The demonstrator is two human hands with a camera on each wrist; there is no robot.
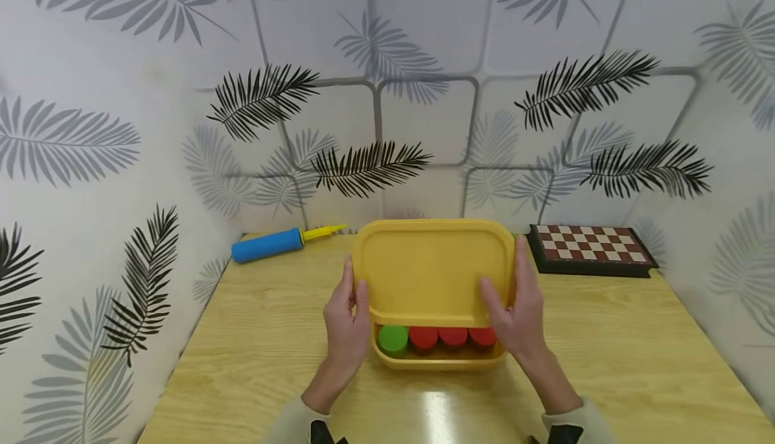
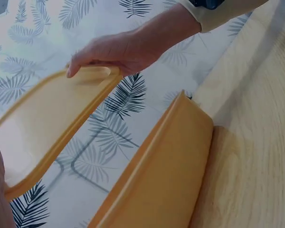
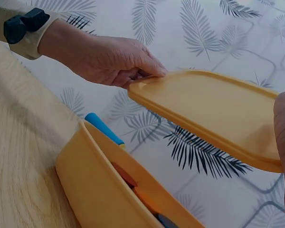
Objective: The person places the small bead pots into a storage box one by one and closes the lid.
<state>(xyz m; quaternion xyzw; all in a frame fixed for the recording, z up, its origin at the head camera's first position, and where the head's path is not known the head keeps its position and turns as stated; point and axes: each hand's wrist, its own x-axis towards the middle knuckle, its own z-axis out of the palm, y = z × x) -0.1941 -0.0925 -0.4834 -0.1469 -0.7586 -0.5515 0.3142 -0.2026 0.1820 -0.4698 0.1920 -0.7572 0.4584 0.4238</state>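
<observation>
Both hands hold a yellow rectangular lid [image 1: 432, 272] in the air, tilted above a yellow box [image 1: 438, 364] on the table. My left hand [image 1: 346, 326] grips its left edge, thumb on the upper face. At the right edge, my right hand [image 1: 522, 316] grips it the same way. In the wrist views the lid [image 2: 47, 118] is apart from the box [image 3: 95, 175], whose top is uncovered. Inside the box, a green round cap [image 1: 393, 340] and three red round caps [image 1: 423, 339] show in a row; the lid hides the rest in the head view.
A blue hand pump [image 1: 266, 246] with a yellow nozzle lies at the back left of the wooden table [image 1: 260, 343]. At the back right is a checkered game board [image 1: 593, 249] with a dark frame. Leaf-patterned wall covering [image 1: 412, 121] stands behind the table and along its sides.
</observation>
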